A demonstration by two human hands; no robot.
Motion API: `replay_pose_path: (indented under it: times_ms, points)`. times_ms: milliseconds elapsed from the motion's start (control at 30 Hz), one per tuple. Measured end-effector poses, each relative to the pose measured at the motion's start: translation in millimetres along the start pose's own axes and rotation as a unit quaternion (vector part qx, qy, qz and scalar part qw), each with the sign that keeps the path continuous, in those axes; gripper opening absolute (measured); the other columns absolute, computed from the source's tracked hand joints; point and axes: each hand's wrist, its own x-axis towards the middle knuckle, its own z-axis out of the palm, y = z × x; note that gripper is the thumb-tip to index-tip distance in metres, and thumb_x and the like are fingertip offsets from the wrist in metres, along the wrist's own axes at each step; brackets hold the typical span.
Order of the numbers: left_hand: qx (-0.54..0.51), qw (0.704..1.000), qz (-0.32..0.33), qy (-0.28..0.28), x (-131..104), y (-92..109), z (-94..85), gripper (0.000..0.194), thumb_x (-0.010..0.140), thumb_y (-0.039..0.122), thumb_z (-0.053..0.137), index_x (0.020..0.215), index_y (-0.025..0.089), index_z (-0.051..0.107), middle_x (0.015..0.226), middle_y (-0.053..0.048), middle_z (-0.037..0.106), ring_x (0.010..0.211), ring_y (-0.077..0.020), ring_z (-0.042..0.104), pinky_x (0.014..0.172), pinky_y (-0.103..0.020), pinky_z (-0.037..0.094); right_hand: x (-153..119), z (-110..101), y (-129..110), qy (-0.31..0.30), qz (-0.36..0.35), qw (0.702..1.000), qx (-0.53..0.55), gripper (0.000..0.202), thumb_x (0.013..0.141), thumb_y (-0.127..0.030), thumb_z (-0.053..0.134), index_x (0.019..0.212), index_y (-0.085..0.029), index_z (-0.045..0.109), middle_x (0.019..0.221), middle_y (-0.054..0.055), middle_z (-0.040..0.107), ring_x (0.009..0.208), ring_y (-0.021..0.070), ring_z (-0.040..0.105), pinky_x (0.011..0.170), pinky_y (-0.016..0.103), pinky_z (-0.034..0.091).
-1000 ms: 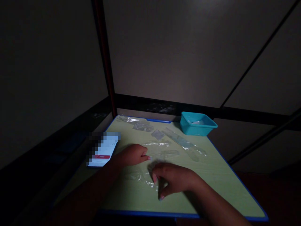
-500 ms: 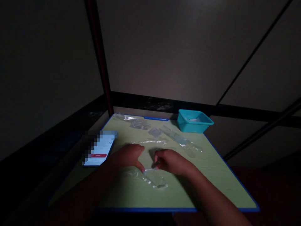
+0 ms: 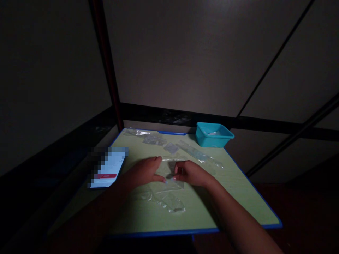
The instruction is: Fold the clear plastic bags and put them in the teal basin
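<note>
A clear plastic bag (image 3: 169,187) lies on the table under and between my two hands. My left hand (image 3: 145,171) rests on its left side, the thumb stretched toward the middle and well apart from the fingers. From the right, my right hand (image 3: 193,173) has its fingers curled in toward the thumb at the bag's edge, and the thumb tips are close together. The exact hold is dim and partly hidden. Just nearer to me is a crumpled strip of clear plastic (image 3: 173,204), apart from both hands.
A lit phone (image 3: 112,169), partly blurred out, lies left on the green table (image 3: 201,215). Clear wrappers (image 3: 155,140), a small square packet (image 3: 171,148) and a long clear sleeve (image 3: 198,154) lie farther back. The turquoise basket (image 3: 213,141) stands at the back right.
Both thumbs have moved away from me across the plastic and closer together; more of the bag shows below them. The whole view has shifted slightly.
</note>
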Motion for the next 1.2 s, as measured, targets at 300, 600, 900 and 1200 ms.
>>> replay_pose_path:
  times_ms: [300, 600, 900, 1200]
  points:
    - [0.011, 0.999, 0.003, -0.049, 4.3, -4.5, 9.0, 0.044, 0.061, 0.051, 0.070, 0.089, 0.022, 0.054, 0.080, -0.001, 0.063, 0.069, -0.0203, 0.057, 0.052, -0.024, 0.026, 6.6, -1.6, 15.2, -0.019, 0.018, 0.992, 0.120, 0.022, 0.078, -0.037, 0.058, 0.079, -0.015, 0.057, 0.065, -0.002, 0.055, 0.053, 0.0085, 0.048, 0.050, 0.020, 0.037]
    - [-0.004, 0.998, -0.021, 0.053, 10.0, -5.0, 7.3, 0.026, 0.077, 0.042, 0.059, 0.090, 0.022, 0.051, 0.075, 0.001, 0.060, 0.067, -0.0171, 0.055, 0.057, -0.025, 0.031, 40.2, 8.5, 41.7, 0.237, 0.145, 0.949, -0.147, 0.028, 0.080, -0.033, 0.057, 0.101, -0.015, 0.060, 0.099, 0.012, 0.060, 0.096, 0.0225, 0.051, 0.079, 0.032, 0.037]
    - [0.009, 0.985, -0.112, 0.129, 20.3, -24.6, 10.5, 0.013, 0.078, 0.028, 0.058, 0.082, 0.018, 0.050, 0.081, -0.002, 0.059, 0.072, -0.0167, 0.054, 0.062, -0.025, 0.034, 44.5, 15.6, 45.6, 0.197, 0.171, 0.956, -0.133, 0.030, 0.072, -0.038, 0.066, 0.098, -0.022, 0.063, 0.111, 0.009, 0.055, 0.107, 0.0276, 0.042, 0.077, 0.035, 0.032]
    - [-0.126, 0.987, 0.031, 0.092, 16.5, -14.3, 13.0, 0.011, 0.079, 0.029, 0.052, 0.081, 0.018, 0.055, 0.059, 0.005, 0.044, 0.056, -0.0119, 0.043, 0.054, -0.022, 0.028, 45.2, 16.4, 40.2, 0.230, 0.142, 0.958, -0.091, 0.019, 0.074, -0.030, 0.063, 0.090, -0.020, 0.062, 0.101, 0.006, 0.062, 0.103, 0.0242, 0.047, 0.076, 0.033, 0.031]
